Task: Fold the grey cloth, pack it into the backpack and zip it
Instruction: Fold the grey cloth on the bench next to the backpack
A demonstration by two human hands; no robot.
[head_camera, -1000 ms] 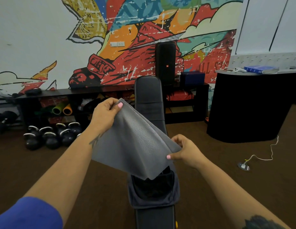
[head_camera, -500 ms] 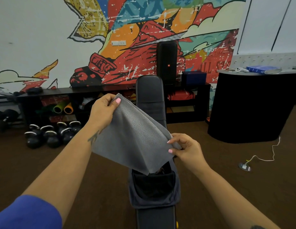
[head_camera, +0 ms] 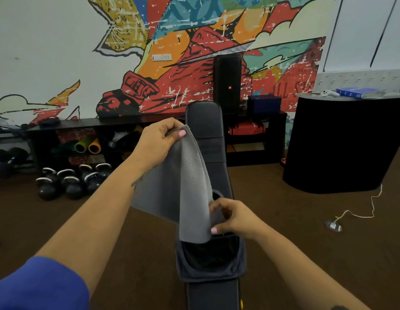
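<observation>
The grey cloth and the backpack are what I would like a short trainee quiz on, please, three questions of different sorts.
1. True or false: the grey cloth already lies inside the backpack.
2. Which hand holds the cloth's upper end? A) left hand B) right hand C) neither
3. Fill in: the backpack sits open on the black ____.

Key
1. False: both hands hold it in the air above the open backpack.
2. A: the left hand pinches the top, the right hand grips it lower down.
3. bench.
</observation>
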